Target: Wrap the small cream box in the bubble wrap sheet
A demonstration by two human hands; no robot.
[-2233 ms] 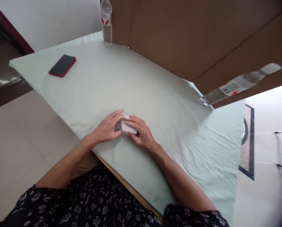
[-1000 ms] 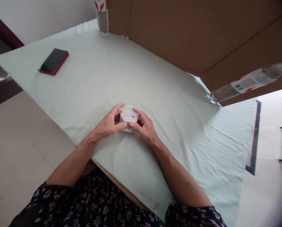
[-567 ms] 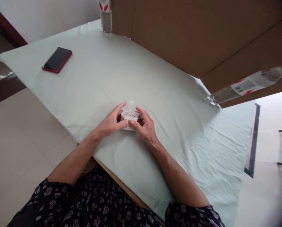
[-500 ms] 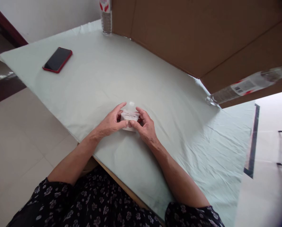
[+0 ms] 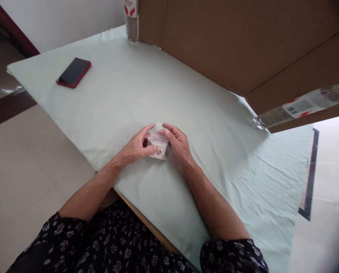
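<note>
A small white printed box (image 5: 160,152) with a picture on its front rests on the cloth near the table's front edge. My left hand (image 5: 137,146) grips it from the left, thumb on the front face and fingers behind. A pale, translucent flap or strip (image 5: 159,127) stands up behind the box's top. My right hand (image 5: 179,143) is at the box's upper right, thumb and fingers pinched at that pale piece's right edge. Whether this piece is joined to the box I cannot tell.
A red-cased phone (image 5: 74,72) lies at the back left of the cloth-covered table (image 5: 115,91). Behind stands a large brown cardboard panel (image 5: 203,41), with one plastic bottle (image 5: 132,26) at its left and another bottle (image 5: 297,108) at its right.
My right thumb has left the box's front and moved up to the pale piece at the back. More of the printed front now shows. My left hand keeps its hold.
</note>
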